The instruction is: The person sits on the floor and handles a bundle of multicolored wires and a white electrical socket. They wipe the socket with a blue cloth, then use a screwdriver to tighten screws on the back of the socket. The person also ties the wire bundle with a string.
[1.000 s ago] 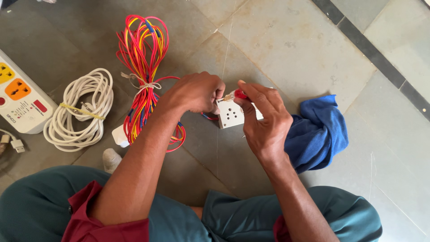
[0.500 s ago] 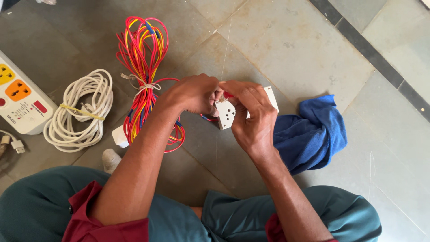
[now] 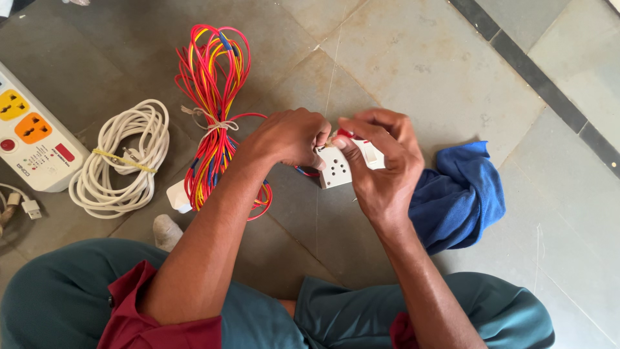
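A small white socket module (image 3: 337,168) with round pin holes sits between both hands above the floor. My right hand (image 3: 382,169) wraps around its right side, thumb pressed on top near a red wire end. My left hand (image 3: 289,137) is closed at the module's left edge, fingertips pinching a red wire (image 3: 309,172) that runs from the module toward the bundle. A tied bundle of red, yellow and blue wires (image 3: 213,97) lies just left of my left forearm.
A coiled white cable (image 3: 123,161) and a white power strip (image 3: 29,132) with yellow and orange sockets lie at the left. A crumpled blue cloth (image 3: 462,194) rests by my right wrist. Grey stone tiles form the floor; my knees are at the bottom.
The socket module has been turned and shifted slightly in my hands. My right hand has closed further over its top, and both hands stay together.
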